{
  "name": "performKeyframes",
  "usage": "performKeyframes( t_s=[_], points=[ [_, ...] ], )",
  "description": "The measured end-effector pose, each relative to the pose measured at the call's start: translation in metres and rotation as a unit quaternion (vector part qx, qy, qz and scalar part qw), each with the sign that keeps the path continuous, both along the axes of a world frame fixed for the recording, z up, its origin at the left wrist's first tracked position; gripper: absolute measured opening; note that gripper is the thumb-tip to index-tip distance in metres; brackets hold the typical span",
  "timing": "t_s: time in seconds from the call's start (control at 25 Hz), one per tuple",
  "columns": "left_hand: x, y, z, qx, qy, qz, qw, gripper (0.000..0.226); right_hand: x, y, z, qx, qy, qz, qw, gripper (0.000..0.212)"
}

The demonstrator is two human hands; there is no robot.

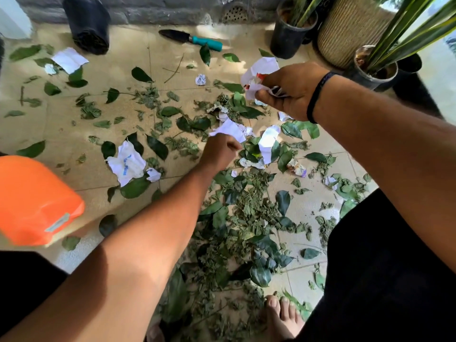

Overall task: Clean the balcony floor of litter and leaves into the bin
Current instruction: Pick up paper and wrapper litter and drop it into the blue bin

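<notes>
Leaves (243, 211) and paper scraps litter the tiles; left hand (220, 154) pinches a white scrap (230, 130), right hand (287, 91) grips crumpled paper (259, 72); orange bin (34, 201) left, trowel (191, 39) and pots (288, 33) beyond.

Bright daylight from upper right; dappled patches on floor (306, 211). Glare at top-right edge. Forearms cast soft shadows. Wide-angle bending at edges; orange bin (34, 201) slightly blurred.

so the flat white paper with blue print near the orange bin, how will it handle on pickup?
The paper with blue print is creased and lies limp on the tiles, so it probably flops and crumples when pinched. It looks thin, likely very light. A leaf overlaps its lower edge and may drag along.
</notes>
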State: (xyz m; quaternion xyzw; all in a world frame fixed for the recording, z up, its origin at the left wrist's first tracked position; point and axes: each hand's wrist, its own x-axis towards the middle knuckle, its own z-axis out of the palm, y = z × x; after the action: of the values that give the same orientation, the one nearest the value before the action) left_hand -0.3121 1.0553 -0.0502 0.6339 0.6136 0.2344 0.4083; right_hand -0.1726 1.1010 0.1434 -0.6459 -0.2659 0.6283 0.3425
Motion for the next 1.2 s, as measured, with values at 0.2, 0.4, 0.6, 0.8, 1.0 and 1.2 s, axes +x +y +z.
performKeyframes(
  t_s=[0.2,0.4,0.6,0.8,1.0,1.2],
  points=[
    [0.01,-0.038,-0.042,0.034,0.143,-0.1,0.984,0.039,-0.004,0.001,-0.002,-0.002,-0.018,0.01,1.0,0.023],
    [0.009,-0.033,-0.038,0.056,0.187,-0.083,0.977,0.017,0.0,0.0,-0.008,0.002,-0.054,0.022,0.998,0.006],
    [-0.009,0.005,-0.011,0.009,0.029,-0.001,1.0,0.002,0.001,0.005,-0.011,0.013,-0.06,0.016,0.998,0.02],
    [-0.054,0.029,-0.014,0.039,0.004,0.054,0.998,0.013,-0.002,0.006,-0.015,-0.001,-0.052,0.028,0.998,0.026],
    [-0.049,0.009,-0.041,0.045,0.12,-0.016,0.992,0.024,-0.008,0.008,-0.016,0.003,-0.052,0.034,0.998,0.029],
    [-0.048,0.0,-0.053,0.048,0.157,0.025,0.986,0.02,-0.011,0.007,-0.015,0.007,-0.066,0.027,0.997,0.027]
  ],
)
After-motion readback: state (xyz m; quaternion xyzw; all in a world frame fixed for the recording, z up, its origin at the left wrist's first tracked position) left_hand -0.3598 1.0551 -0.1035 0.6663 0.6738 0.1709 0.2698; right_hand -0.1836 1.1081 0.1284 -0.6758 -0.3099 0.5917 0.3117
